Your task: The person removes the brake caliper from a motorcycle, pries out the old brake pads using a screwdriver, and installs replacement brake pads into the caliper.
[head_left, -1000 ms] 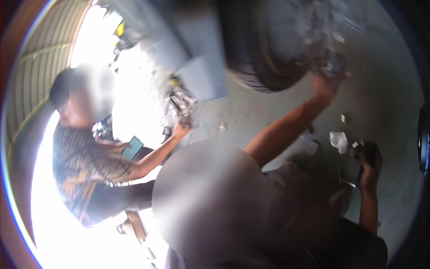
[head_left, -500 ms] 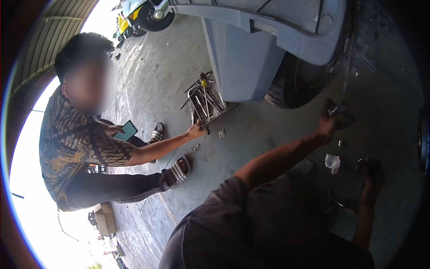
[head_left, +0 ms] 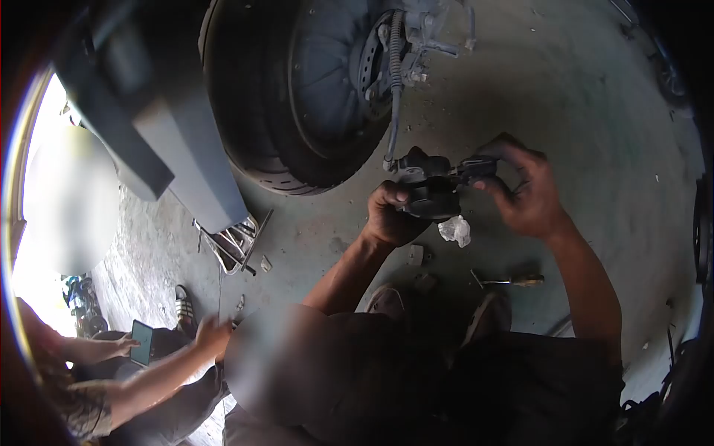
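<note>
My left hand is wrapped round a dark caliper-like part, thumb on its near side. A hose runs from this part up to the wheel hub. Just to the right, my right hand pinches a small dark flat piece between thumb and fingers, at the caliper-like part's right side. Whether the two parts touch is unclear. Below them a crumpled clear plastic bag lies on the floor.
A large wheel and grey bodywork stand upper left. A tool tray, a screwdriver and small blocks lie on the floor. At lower left, a co-worker holds a phone.
The view has swung, moving the wheel left. My hands have come together at the caliper-like part. The co-worker's hand has left the tool tray.
</note>
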Motion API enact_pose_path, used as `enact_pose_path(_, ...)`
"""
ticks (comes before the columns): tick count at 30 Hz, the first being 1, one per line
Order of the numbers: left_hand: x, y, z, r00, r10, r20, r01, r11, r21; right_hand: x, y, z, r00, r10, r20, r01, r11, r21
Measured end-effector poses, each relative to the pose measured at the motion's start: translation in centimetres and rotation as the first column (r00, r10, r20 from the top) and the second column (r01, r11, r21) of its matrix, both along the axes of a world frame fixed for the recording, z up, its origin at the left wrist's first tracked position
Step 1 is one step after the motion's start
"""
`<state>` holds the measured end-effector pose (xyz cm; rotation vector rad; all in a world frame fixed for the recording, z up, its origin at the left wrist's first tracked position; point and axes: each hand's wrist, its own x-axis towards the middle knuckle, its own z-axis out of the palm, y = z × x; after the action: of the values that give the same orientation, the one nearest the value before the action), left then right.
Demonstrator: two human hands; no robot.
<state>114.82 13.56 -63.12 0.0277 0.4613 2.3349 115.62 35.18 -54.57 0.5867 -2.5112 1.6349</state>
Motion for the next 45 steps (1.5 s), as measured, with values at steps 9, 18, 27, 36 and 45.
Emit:
enact_pose_path(9,0.9,-0.1,1.8,1.000,-0.019,-0.013,0.017,0.989,-0.147,1.0,-1.5,0.2,0.977,0.057,-0.208,-0.014,0.979,0.204)
enact_pose_path(18,0.7,-0.7,1.7,0.999,-0.029,-0.033,0.022,0.979,-0.201,0.8,-1.5,1.9,0.970,0.140,-0.198,-0.061,0.931,0.360)
enact_pose_path(27,0.8,-0.3,2.1,0.999,-0.044,-0.021,0.042,0.993,-0.106,0.7,-1.6,2.3,0.985,0.133,-0.113,-0.094,0.951,0.294)
enact_pose_path(36,0.6,-1.0,1.8,0.997,-0.072,0.004,0.072,0.978,-0.197,0.7,-1.8,2.7,0.986,0.159,-0.055,-0.136,0.947,0.292)
enact_pose_path(45,0.9,-1.2,3.0,0.999,-0.037,-0.026,0.031,0.979,-0.200,1.0,-1.8,2.7,0.976,0.174,-0.129,-0.127,0.941,0.313)
